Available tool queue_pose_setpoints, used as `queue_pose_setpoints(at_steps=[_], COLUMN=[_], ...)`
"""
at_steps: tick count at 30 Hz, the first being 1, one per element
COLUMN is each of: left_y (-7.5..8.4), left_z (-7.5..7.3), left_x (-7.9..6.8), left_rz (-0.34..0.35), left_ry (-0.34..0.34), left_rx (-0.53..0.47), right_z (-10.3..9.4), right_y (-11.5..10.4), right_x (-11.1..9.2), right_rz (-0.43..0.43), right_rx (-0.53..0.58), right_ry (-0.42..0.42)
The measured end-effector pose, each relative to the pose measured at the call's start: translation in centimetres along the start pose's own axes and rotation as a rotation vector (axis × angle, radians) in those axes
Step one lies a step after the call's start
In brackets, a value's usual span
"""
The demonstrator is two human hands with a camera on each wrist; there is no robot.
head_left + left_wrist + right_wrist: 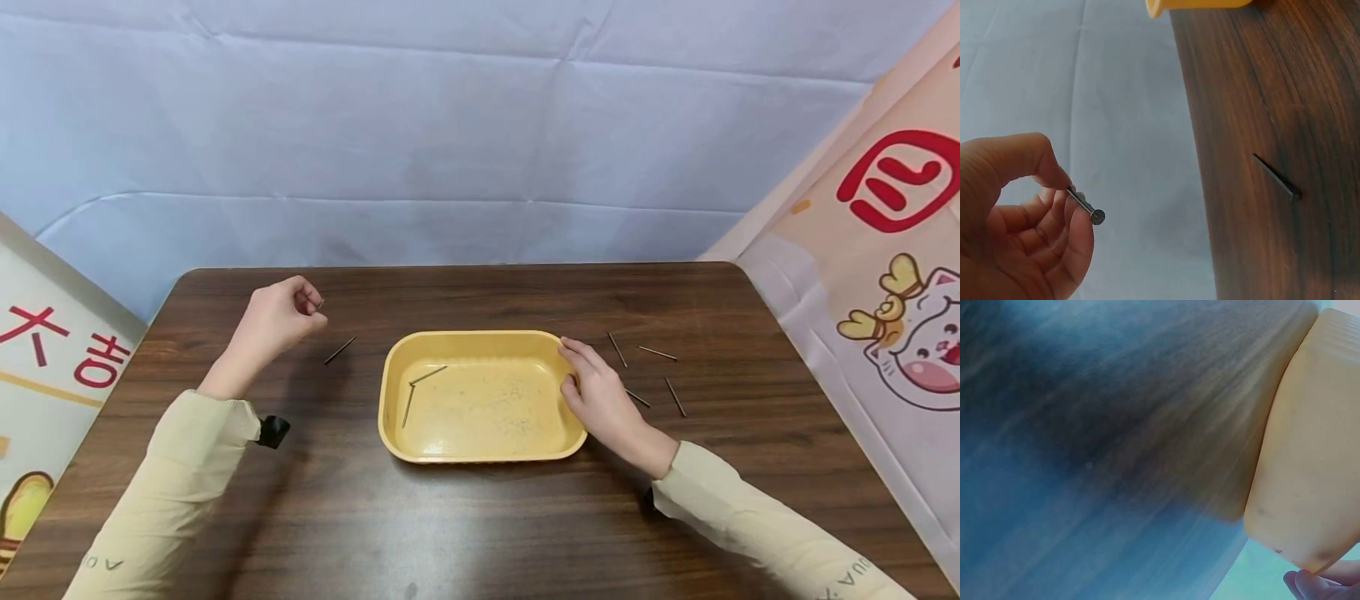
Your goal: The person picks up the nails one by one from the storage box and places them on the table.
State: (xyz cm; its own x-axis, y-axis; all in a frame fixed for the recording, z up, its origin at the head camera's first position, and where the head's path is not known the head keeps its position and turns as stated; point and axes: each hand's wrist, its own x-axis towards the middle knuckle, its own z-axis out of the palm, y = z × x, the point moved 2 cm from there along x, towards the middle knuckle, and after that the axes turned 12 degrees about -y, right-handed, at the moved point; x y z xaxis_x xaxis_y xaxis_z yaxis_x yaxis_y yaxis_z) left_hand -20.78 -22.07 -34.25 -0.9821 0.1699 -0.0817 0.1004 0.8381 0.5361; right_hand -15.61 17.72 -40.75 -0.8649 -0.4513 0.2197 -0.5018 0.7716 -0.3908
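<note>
My left hand (281,315) is raised over the left part of the table and pinches a nail between thumb and fingers. In the left wrist view the held nail (1085,205) points its round, patterned head outward. Below and to the right of that hand, another nail (341,350) lies on the wood. My right hand (606,402) grips the right rim of a yellow plastic tray (480,457); its fingertips (1310,582) show at the tray's edge in the right wrist view. Two nails lie at the left inside the tray, one slanted (428,376) and one steeper (408,408).
Right of the tray, several loose nails lie scattered on the dark wooden table (480,533), one of them (657,353) near the back. A pale cloth (375,125) hangs behind the table, and printed banners (885,317) stand at both sides.
</note>
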Motion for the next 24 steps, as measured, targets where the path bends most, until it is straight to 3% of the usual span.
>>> queue_pose_setpoints(at_steps=[11, 24], left_y=[-1.6, -3.5], left_z=[0.1, 0.5], left_x=[-0.1, -0.4], left_rz=[-0.089, -0.16], left_ry=[0.018, -0.026], left_rx=[-0.013, -0.031], right_z=[0.0, -0.1], right_y=[0.0, 0.0], right_x=[0.0, -0.1], right_rz=[-0.007, -0.032], right_rx=[0.001, -0.005], right_ry=[0.003, 0.035])
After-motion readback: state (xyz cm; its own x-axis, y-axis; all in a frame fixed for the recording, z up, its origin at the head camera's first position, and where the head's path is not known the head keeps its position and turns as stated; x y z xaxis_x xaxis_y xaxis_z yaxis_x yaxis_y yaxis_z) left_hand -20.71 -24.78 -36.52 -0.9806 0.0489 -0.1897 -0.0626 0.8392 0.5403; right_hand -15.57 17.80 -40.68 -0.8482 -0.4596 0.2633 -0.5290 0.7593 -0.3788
